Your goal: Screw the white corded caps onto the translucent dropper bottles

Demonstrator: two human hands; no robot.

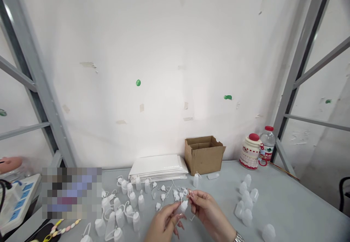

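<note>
My left hand [165, 222] is closed round a small white squeeze bottle [182, 207], its pointed top tilted up to the right. Just above it, my right hand [206, 208] pinches a small white cap [185, 192] between thumb and fingertips; its strap is too fine to follow. Loose white caps with straps [163, 197] lie on the table beyond my hands. To the left stand several white bottles with looped straps [119, 218]. On the right lies a group of translucent bottles [247, 200] without visible caps.
A stack of white flat sheets [157, 165] and an open cardboard box [206, 160] rest by the wall. A cream jar [249, 152] and a red-capped water bottle [268, 141] stand back right. A power strip [24, 202] and beaded strap [65, 229] are at left.
</note>
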